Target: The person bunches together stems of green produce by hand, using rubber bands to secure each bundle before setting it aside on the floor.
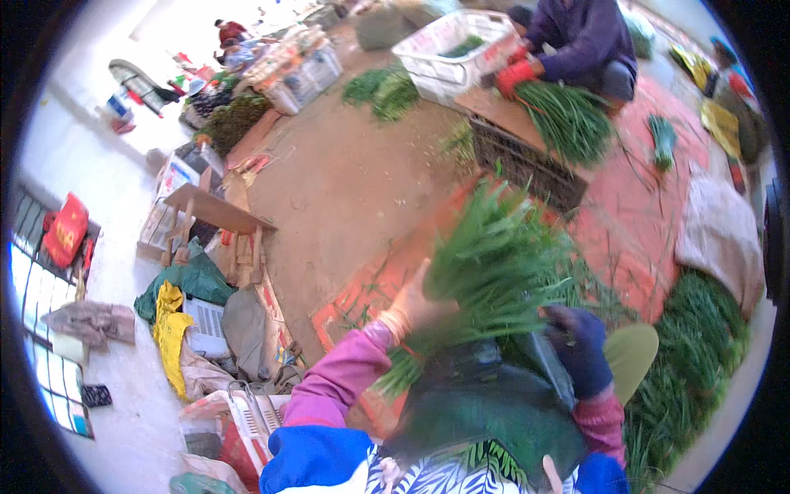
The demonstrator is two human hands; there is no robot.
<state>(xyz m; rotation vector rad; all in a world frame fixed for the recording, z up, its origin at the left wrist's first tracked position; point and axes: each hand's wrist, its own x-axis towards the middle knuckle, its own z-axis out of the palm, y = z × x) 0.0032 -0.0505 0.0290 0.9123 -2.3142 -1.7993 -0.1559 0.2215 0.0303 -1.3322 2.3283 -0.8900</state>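
Note:
My left hand (426, 309), blurred, is closed around a large bunch of chives (500, 259). The leaf ends fan out up and to the right, while the stem ends stick out below my wrist, near a thin red band. My right hand (574, 339), in a dark glove or cuff, is at the right edge of the bunch. Its fingers are blurred and partly hidden, so their grip is unclear. Beside it runs a flat grey strip (552, 370) that I cannot identify. A dark green apron (487, 401) covers my lap beneath the bunch.
A heap of chives (685, 364) lies at my right, partly under a pale sack (719, 234). Ahead, a person in red gloves (518, 77) handles chives at a wooden bench (512, 126) beside a white crate (457, 62). A wooden stool (216, 207) stands left.

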